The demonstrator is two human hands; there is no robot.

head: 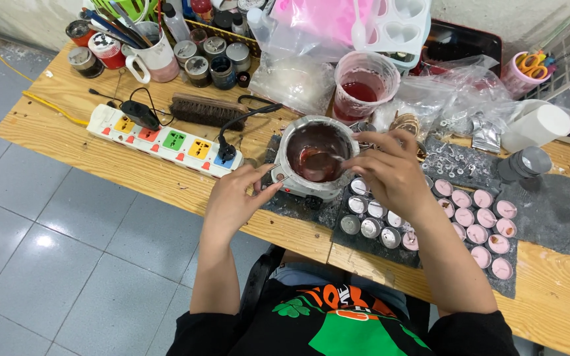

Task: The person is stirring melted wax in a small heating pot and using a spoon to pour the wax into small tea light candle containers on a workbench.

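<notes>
Crowded wooden table (166, 181): power strip (166, 142), brush (207, 109)

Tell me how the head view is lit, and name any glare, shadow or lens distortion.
Head view: soft, even light with faint shadows; glare spot on the floor tile; sheen on the dark liquid in the melting pot between the left hand and right hand; wide-angle lens bows the table edge; focus stays sharp overall.

Both hands raised; left (235, 198) fingers pinched, right (390, 173) curled.
</notes>
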